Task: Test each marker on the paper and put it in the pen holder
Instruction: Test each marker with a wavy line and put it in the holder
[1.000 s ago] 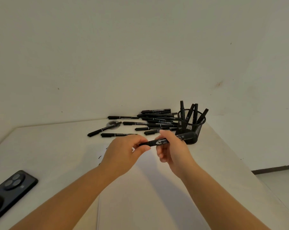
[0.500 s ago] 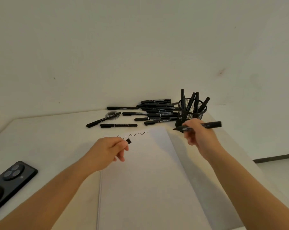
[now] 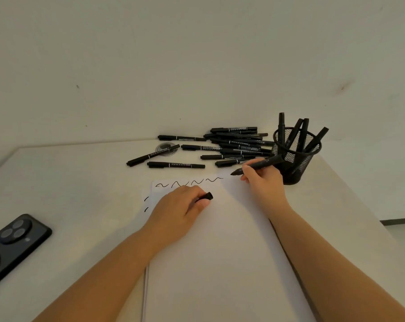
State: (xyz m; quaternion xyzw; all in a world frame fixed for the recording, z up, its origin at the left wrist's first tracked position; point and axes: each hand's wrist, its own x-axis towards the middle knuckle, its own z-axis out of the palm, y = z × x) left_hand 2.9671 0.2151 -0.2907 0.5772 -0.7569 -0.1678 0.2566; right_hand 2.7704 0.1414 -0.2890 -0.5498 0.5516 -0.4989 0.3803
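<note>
My right hand (image 3: 264,180) grips an uncapped black marker (image 3: 264,164), its tip pointing left just past the top right corner of the white paper (image 3: 220,252). Resting on the paper, my left hand (image 3: 180,208) pinches the marker's black cap (image 3: 207,196). Several wavy black test lines (image 3: 189,182) run along the paper's top edge. A black mesh pen holder (image 3: 294,156) with several markers in it stands right behind my right hand. A pile of capped black markers (image 3: 234,145) lies to the holder's left.
A black phone (image 3: 13,242) lies face down at the table's left edge. A small round clear lid (image 3: 165,148) sits under one loose marker. The wall runs close behind the pile. The table's right edge drops off beyond the holder.
The cap came off the marker one second ago. Since then my right hand has lowered the marker toward the paper's top edge, and my left hand has settled on the paper with the cap.
</note>
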